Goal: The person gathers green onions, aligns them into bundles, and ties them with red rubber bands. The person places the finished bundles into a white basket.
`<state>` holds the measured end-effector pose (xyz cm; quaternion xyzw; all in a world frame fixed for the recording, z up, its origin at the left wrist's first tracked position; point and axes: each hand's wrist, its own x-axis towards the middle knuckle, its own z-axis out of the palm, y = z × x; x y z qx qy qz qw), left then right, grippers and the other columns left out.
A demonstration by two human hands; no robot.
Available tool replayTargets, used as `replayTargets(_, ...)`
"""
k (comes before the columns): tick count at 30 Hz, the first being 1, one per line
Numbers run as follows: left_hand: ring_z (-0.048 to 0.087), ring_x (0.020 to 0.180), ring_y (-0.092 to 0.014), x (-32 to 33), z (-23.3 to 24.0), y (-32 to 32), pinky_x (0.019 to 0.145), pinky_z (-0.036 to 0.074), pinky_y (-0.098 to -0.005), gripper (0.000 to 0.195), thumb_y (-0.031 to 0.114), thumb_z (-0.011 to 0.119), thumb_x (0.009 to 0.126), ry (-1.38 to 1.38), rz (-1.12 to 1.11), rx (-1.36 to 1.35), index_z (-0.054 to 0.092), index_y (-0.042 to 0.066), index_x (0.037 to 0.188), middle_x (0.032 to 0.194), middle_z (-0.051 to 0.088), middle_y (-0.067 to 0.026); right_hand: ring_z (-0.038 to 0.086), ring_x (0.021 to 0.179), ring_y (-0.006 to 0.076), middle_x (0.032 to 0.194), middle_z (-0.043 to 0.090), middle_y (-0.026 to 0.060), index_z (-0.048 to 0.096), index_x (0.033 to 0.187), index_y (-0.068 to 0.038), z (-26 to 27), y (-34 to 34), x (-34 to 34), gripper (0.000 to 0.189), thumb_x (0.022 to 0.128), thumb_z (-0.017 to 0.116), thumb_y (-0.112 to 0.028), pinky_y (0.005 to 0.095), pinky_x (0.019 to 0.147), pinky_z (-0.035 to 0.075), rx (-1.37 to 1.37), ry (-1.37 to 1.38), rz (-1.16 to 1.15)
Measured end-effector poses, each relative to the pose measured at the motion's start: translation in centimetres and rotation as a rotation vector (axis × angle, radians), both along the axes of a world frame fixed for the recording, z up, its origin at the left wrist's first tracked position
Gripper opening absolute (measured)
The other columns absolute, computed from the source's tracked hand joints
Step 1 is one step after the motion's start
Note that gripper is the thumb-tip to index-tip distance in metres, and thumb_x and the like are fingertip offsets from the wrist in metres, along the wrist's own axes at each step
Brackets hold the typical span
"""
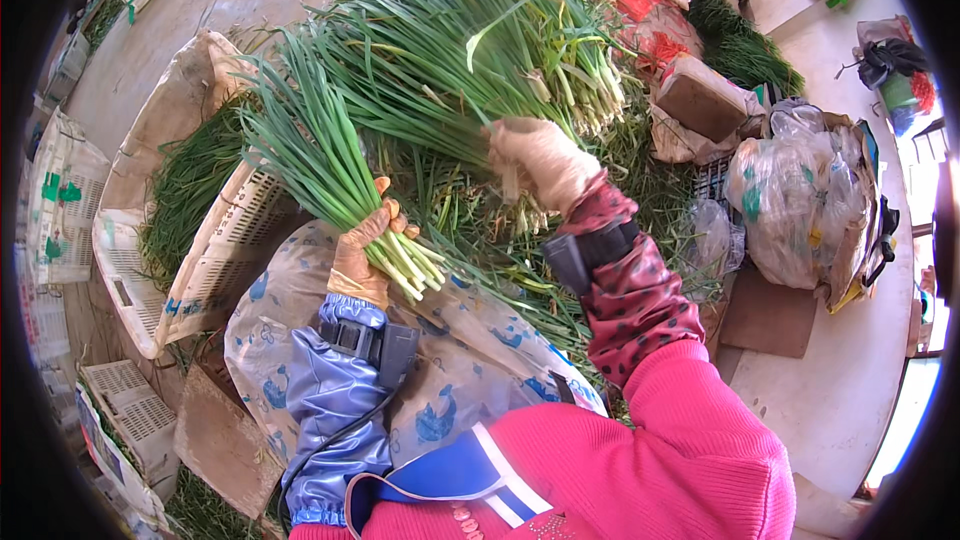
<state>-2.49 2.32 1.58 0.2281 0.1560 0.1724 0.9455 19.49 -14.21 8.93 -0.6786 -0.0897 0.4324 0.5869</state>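
My left hand point(367, 244), in an orange rubber glove, grips a bunch of green leafy stalks point(330, 142), like garlic chives, near their pale cut ends. The leaves point up and to the left. My right hand point(536, 157), in a pale glove, is blurred at the lower edge of a big pile of the same greens point(450, 37); its fingers are bent, and what lies between them cannot be made out. The pile's pale root ends face right. Under both hands are loose leaves and trimmings point(465, 217). A plastic apron with blue whale prints point(435, 412) covers my lap.
At the left stands a white plastic crate point(217, 240) holding greens point(195, 187). More crates point(135, 405) line the far left. On the right are a bundle of clear plastic bags point(795, 195), a cardboard box point(705, 97), a brown board point(769, 311) and further greens point(750, 52).
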Motion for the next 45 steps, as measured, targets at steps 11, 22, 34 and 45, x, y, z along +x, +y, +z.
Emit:
replayTargets(11, 0.067, 0.090, -0.022, 0.3, -0.3, 0.1, 0.080, 0.062, -0.0416, 0.042, 0.002, 0.072, 0.089, -0.013, 0.038, -0.080, 0.057, 0.005, 0.128, 0.107, 0.062, -0.0086, 0.060, 0.053, 0.0166, 0.075, 0.061, 0.0048, 0.062, 0.123, 0.005, 4.5, -2.5, -2.9, 0.047, 0.099, 0.063, -0.035, 0.0307, 0.050, 0.050, 0.515, 0.178, 0.337)
replayTargets(22, 0.062, 0.095, -0.018, -1.0, -1.9, 1.9, 0.086, 0.051, -0.0405, 0.037, 0.003, 0.067, 0.094, -0.194, 0.181, -0.077, 0.058, 0.006, 0.130, 0.109, 0.062, -0.0065, 0.074, 0.084, 0.0296, 0.088, 0.076, 0.0092, 0.077, 0.095, -0.013, -4.7, -10.8, -10.0, 0.031, 0.065, 0.081, -0.013, 0.0459, 0.068, 0.060, -1.315, -0.488, 1.462)
replayTargets(34, 0.065, 0.081, -0.020, 0.0, -0.8, -0.2, 0.079, 0.057, -0.0424, 0.040, 0.003, 0.074, 0.087, 0.222, 0.139, 0.054, 0.060, 0.003, 0.125, 0.096, 0.065, -0.0092, 0.069, 0.094, 0.0312, 0.097, 0.067, 0.0146, 0.068, 0.094, -0.008, -0.8, 0.2, -3.9, 0.011, 0.087, 0.061, -0.010, 0.0415, 0.078, 0.057, -0.828, -1.520, 0.470)
replayTargets(45, 0.065, 0.088, -0.024, 0.4, 0.7, -0.8, 0.080, 0.058, -0.0457, 0.042, 0.003, 0.072, 0.088, 0.225, 0.040, -0.042, 0.057, 0.006, 0.127, 0.098, 0.066, -0.0101, 0.068, 0.095, 0.0408, 0.100, 0.070, 0.0225, 0.061, 0.129, -0.013, 3.2, 0.3, -8.4, 0.037, 0.098, 0.056, -0.033, 0.0461, 0.081, 0.055, -0.333, -0.809, 0.121)
